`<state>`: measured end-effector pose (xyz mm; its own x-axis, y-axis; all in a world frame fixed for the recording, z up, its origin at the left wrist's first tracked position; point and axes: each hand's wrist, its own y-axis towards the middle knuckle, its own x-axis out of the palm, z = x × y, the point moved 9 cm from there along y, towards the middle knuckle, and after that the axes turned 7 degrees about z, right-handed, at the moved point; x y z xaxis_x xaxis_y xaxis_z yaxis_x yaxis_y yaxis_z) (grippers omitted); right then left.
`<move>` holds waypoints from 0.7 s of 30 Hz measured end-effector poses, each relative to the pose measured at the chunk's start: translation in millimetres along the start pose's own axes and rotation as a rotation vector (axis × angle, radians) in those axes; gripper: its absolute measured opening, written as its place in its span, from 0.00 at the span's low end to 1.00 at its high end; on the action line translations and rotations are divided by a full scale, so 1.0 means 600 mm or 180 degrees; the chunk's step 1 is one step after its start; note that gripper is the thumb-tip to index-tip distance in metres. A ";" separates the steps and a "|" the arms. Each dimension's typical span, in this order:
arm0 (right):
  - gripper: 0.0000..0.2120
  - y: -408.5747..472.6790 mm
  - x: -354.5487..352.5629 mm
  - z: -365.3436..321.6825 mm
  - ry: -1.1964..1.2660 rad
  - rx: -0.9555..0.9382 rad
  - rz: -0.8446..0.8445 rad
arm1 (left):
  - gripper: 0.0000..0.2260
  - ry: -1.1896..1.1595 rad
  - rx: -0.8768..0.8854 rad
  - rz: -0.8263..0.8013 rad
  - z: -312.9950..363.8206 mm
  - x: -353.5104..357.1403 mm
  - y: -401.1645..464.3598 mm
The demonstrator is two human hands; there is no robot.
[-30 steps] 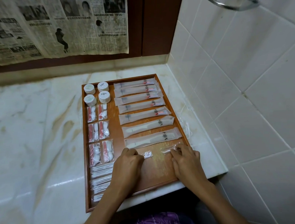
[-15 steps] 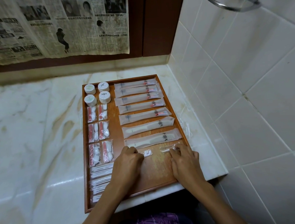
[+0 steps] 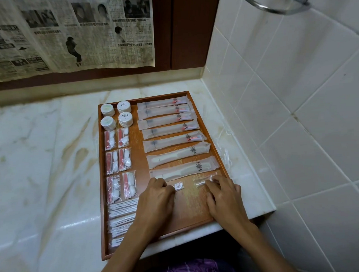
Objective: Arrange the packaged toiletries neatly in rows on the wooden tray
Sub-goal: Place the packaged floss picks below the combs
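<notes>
A wooden tray (image 3: 190, 213) lies on the marble counter. Its right column holds several long sachets (image 3: 170, 141), toothbrush packs above comb packs (image 3: 184, 169). At the far left stand round white soaps (image 3: 116, 117), below them cotton-bud packets (image 3: 119, 166) and thin white packets (image 3: 122, 212). My left hand (image 3: 156, 198) rests curled on the tray, its fingertips against a small clear packet (image 3: 178, 186). My right hand (image 3: 224, 195) presses its fingertips on a clear thin packet (image 3: 203, 181) just below the lowest comb pack.
The tray sits in the counter's corner, with a tiled wall (image 3: 296, 110) close on the right and newspaper (image 3: 67, 33) hung behind. Crumpled clear plastic (image 3: 223, 154) lies between tray and wall. Open marble counter (image 3: 42, 162) spreads to the left. A metal rack (image 3: 271, 4) is overhead.
Both hands stay almost still on the two small clear packets; only slight finger shifts are visible.
</notes>
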<state>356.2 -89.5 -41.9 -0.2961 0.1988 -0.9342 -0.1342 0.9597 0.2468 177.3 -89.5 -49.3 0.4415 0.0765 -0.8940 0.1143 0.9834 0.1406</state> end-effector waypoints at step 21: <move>0.12 -0.005 0.014 -0.030 0.0200 -0.0183 0.0207 | 0.09 0.0132 -0.1958 0.1729 -0.311 -0.205 0.004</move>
<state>336.9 -94.7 -45.8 -0.3643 0.2458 -0.8982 -0.1664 0.9318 0.3225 -42.9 -65.7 -18.6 0.2601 0.5620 -0.7852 -0.6195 0.7209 0.3108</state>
